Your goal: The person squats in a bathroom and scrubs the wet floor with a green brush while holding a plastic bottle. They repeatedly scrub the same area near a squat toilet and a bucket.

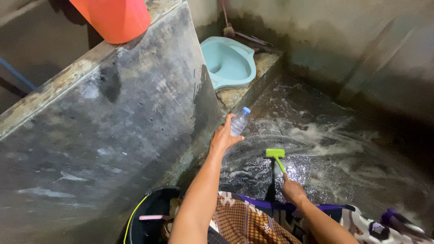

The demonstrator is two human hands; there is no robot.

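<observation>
- Left hand (222, 138) — centre of the frame, fingers curled loosely round the lower part of a small clear plastic bottle (239, 121) with a blue cap; the bottle stands tilted, cap up, just beside the foot of the dark concrete tank wall (113, 126).
- Right hand (293, 190) — lower centre-right, closed in a fist on the handle of a green brush (275, 154); the brush head rests flat on the wet floor (343, 149), just to the right of the bottle.
- Floor: dark and glossy, streaked with white foam that thickens toward the right of the frame.
- Good practice, as a judgement: keep the brush head flat and press through the wrist, working the foam in overlapping strokes; a firmer grip on the bottle would suit a wet, slippery surface.
- Upper centre: a pale blue squat toilet pan (228, 61) on a raised step, well apart from both hands.
- Upper left: an orange bucket (115, 18) sits on the tank's rim.
- Lower edge: patterned cloth (246, 223) over the person's knees, and a black pail (147, 221) with a yellow handle at lower left.
</observation>
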